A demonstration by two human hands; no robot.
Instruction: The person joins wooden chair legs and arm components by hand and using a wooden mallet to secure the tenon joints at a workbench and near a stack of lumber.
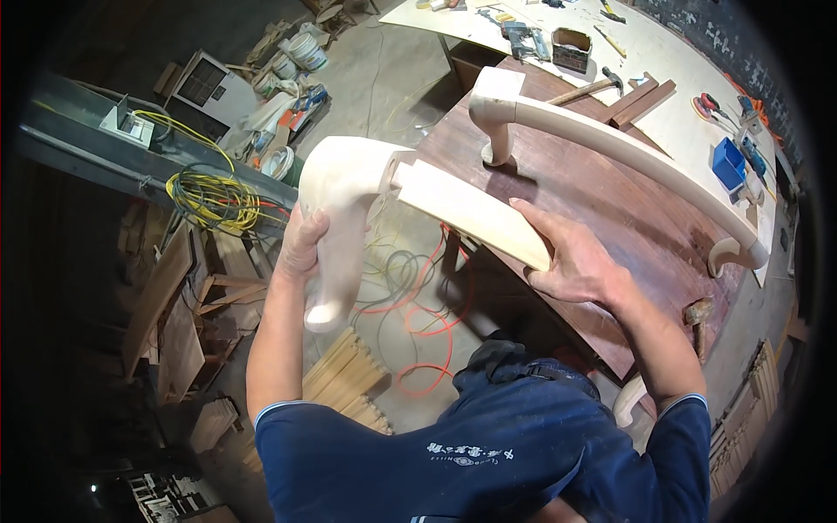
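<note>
My left hand (304, 237) is closed around a pale, curved wooden furniture leg (347, 179), which hangs with its rounded foot downward. In my right hand (577, 260) is a flat, pale wooden rail (475, 213), gripped near its tapered end. The rail's other end points at the slotted side of the leg's thick top and lies right at it; whether it has entered the slot, I cannot tell. Beyond my right hand, a long curved rail joined to legs (632, 155) stands on a reddish-brown wooden table (602, 227).
A hammer (586, 91) and dark wood strips (643, 101) lie at the table's far side. A mallet (697, 312) is near its right end. Behind are a nail gun (526, 41) and blue bin (729, 164). Red hoses (449, 344) and stacked wood strips (344, 375) cover the floor.
</note>
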